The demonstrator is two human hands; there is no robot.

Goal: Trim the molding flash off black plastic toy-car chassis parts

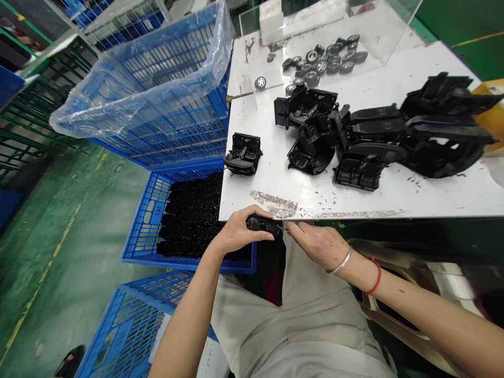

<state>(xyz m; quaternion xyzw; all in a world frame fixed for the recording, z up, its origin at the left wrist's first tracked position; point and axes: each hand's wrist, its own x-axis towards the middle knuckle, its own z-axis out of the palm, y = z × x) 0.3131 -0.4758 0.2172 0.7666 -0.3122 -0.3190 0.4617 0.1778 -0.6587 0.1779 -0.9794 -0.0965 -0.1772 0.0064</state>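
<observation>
Just off the table's front edge, my left hand is closed around a black plastic part, thumb and fingers on its two long sides. My right hand is closed in a pinch at the part's right end. A thin, greyish tip shows between its fingers and touches or nearly touches the part; the rest of that tool is hidden. A black toy-car interior with moulded seats sits alone near the table's left edge. More black mouldings of similar look are heaped to the right.
Small black wheels lie at the back of the white table, by a clear plastic sheet. Dark shavings litter the front edge. On the left stand a plastic-lined blue crate, a lower crate full of black parts, and another crate.
</observation>
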